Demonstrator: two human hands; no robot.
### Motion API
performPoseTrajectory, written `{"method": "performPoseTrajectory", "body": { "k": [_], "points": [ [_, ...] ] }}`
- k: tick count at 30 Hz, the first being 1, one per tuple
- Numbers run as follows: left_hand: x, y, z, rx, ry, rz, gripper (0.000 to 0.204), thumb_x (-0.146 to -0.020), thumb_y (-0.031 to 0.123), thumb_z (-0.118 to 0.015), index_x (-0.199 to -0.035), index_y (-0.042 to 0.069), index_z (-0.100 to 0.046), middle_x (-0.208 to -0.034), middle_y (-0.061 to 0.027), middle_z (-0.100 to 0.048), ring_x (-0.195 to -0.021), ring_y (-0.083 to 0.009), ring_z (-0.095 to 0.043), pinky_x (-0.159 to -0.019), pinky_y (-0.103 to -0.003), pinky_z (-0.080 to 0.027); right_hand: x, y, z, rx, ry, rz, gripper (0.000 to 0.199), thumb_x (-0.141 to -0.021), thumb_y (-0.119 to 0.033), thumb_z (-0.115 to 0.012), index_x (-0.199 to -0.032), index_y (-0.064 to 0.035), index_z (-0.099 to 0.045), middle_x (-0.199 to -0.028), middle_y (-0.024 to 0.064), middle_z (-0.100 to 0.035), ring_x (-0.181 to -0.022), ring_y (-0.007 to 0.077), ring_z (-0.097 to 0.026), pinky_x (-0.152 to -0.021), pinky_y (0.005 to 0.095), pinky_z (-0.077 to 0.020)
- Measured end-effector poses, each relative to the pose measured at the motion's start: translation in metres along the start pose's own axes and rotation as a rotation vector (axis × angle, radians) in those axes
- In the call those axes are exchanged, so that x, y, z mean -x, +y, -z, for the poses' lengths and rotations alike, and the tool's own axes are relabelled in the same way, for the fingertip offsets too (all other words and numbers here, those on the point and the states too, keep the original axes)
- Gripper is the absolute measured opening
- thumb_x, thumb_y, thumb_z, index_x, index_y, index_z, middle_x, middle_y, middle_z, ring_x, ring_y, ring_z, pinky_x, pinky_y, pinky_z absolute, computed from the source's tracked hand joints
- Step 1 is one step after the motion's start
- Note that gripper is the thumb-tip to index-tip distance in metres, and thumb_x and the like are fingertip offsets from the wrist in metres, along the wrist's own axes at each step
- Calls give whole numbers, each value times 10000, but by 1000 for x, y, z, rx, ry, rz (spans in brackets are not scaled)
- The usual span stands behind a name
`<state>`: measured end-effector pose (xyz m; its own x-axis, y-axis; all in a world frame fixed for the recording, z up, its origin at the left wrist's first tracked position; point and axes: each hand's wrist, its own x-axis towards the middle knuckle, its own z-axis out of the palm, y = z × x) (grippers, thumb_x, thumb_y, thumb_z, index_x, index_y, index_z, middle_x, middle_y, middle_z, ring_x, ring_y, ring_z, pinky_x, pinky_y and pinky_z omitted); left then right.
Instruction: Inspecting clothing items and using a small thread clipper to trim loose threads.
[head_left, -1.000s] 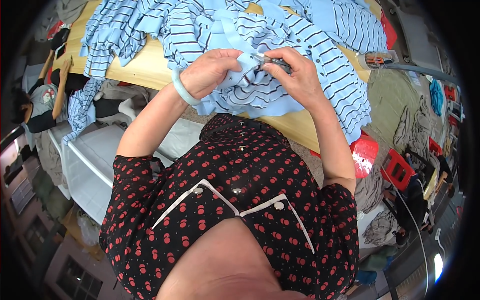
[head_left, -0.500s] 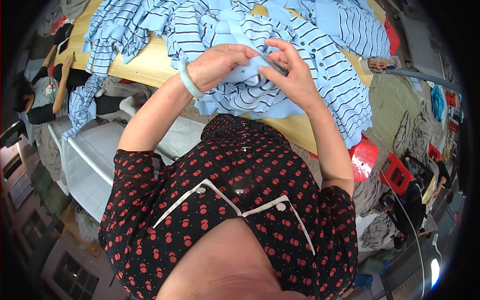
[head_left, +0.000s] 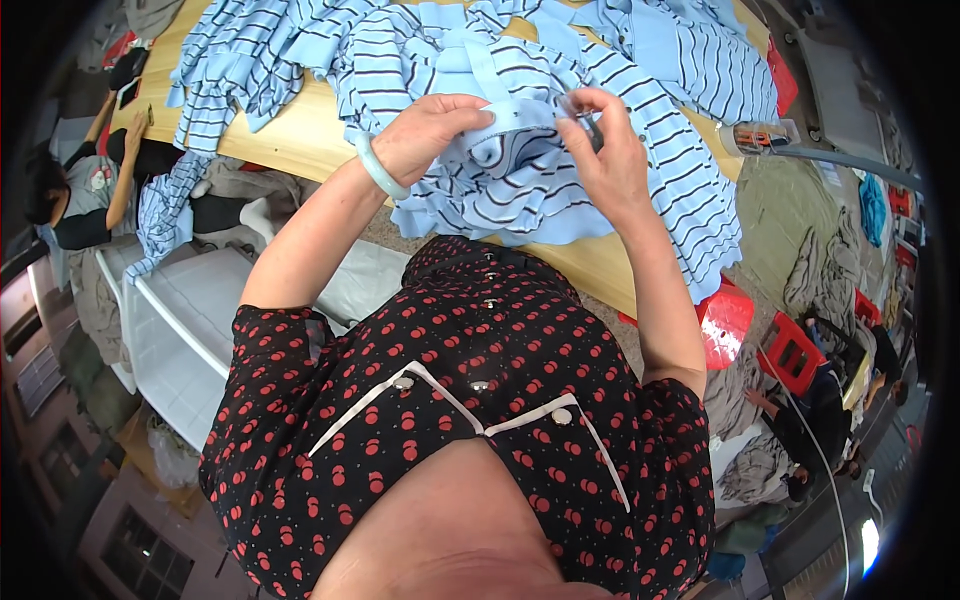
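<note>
— What do the hands hold?
— The left hand (head_left: 432,132) pinches the pale blue band of a striped blue garment (head_left: 520,170); the right hand (head_left: 605,150) grips the same fabric, closed around a small tool.
— Where's the garment?
— Lifted just above the wooden surface (head_left: 300,140), among other striped pieces (head_left: 250,60).

wooden table (head_left: 300,150), blue striped garments (head_left: 660,150) heaped on it

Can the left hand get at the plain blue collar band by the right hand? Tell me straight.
Probably yes: the left hand already pinches the striped garment beside the collar band, nothing between them.
</note>
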<state>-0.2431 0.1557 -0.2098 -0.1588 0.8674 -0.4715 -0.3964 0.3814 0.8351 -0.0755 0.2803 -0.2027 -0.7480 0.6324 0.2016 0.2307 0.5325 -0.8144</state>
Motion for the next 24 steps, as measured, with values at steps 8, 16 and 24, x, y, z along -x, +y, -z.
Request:
{"method": "performPoseTrajectory", "body": {
  "k": [8, 16, 24],
  "points": [
    [-3, -2, -4, 173, 25, -30, 143, -763, 138, -563, -845, 26, -593, -793, 11, -581, -734, -49, -483, -698, -178, -361, 7, -3, -6, -36, -160, 20, 228, -758, -150, -588, -941, -40, -509, -862, 63, -558, -728, 161, -552, -628, 250, -433],
    [-5, -10, -2, 186, 17, -16, 160, -763, 131, -563, -869, 13, -587, -816, -1, -580, -754, -62, -486, -728, -188, -356, 4, -3, -7, -90, -218, -47, 226, -741, -136, -613, -924, -31, -531, -815, 44, -575, -709, 124, -542, -627, 234, -433],
    [-1, -4, -5, 244, -14, 20, 174, -765, 117, -552, -894, 3, -580, -867, -20, -578, -828, -79, -483, -792, -205, -342, 7, 2, -11, -133, -108, -42, 199, -736, -120, -621, -896, -24, -552, -802, 51, -583, -696, 119, -545, -623, 228, -430]
  ]
}}
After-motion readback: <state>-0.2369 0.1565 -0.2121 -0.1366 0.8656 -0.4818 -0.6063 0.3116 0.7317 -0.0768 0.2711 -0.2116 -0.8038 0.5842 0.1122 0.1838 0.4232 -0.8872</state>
